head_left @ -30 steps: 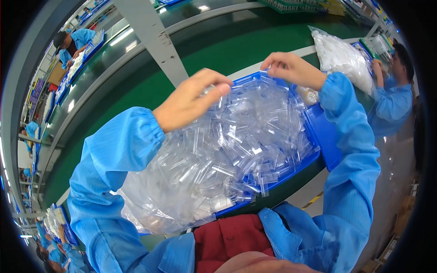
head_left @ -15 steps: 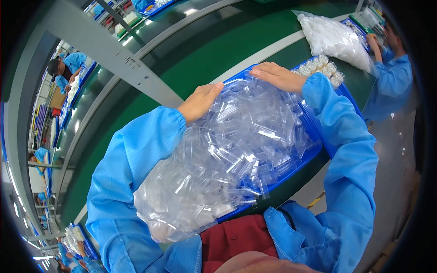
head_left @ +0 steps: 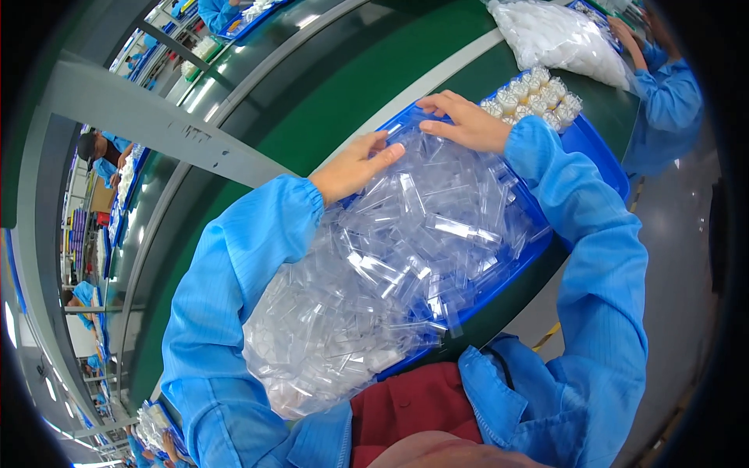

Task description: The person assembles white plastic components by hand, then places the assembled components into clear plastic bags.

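Observation:
A heap of small clear plastic pieces (head_left: pixel 413 210) fills a blue tray (head_left: pixel 499 282) in front of me. To the left, a clear plastic bag (head_left: pixel 304 335) full of similar pieces lies against the heap. My left hand (head_left: pixel 359 165) is at the heap's far left side, thumb and fingers apart, holding nothing. Across the heap's far end reaches my right hand (head_left: pixel 468 125), its fingers spread near the tray's far rim, with nothing in it. Whether the fingertips touch the pieces is hard to tell.
Beyond my right wrist, white bundled parts (head_left: pixel 538 97) sit in a second blue tray (head_left: pixel 597 152). A bag of white parts (head_left: pixel 558 43) lies farther back, beside a co-worker in blue (head_left: pixel 667 97). A grey metal beam (head_left: pixel 172 129) slants across the green conveyor on the left.
Both hands have drawn slightly nearer and their thumbs have come away from the fingers. The tray's far rim shows more between them. My view has shifted a little.

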`<state>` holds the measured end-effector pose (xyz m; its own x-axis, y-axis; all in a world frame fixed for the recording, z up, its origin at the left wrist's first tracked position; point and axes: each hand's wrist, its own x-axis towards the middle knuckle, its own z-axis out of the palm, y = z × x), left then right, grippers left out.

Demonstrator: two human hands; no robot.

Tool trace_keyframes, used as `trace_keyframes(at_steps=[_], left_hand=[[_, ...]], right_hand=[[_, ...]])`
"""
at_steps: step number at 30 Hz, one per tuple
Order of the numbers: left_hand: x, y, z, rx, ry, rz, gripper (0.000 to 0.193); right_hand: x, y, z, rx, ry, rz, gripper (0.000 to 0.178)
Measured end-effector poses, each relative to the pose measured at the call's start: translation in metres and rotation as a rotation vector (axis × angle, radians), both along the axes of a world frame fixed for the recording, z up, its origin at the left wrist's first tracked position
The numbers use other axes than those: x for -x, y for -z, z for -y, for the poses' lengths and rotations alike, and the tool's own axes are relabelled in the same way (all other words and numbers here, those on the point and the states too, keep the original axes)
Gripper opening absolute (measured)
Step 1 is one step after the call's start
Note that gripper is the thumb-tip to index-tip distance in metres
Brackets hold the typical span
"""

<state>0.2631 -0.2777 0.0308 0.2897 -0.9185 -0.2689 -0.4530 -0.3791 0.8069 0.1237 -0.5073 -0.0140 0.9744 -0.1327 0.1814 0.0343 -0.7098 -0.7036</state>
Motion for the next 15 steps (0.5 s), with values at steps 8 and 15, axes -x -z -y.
trace_keyframes(at_steps=[8, 15], left_hand=[[-0.014, 0.020, 0.016, 0.199, -0.078, 0.222, 0.056], [-0.023, 0.002, 0.006, -0.019, -0.109, 0.040, 0.057]], right_hand=[[-0.008, 0.003, 0.012, 0.285, -0.122, 0.039, 0.038], [0.047, -0.056, -0.035, 0.268, -0.048, 0.316, 0.044]])
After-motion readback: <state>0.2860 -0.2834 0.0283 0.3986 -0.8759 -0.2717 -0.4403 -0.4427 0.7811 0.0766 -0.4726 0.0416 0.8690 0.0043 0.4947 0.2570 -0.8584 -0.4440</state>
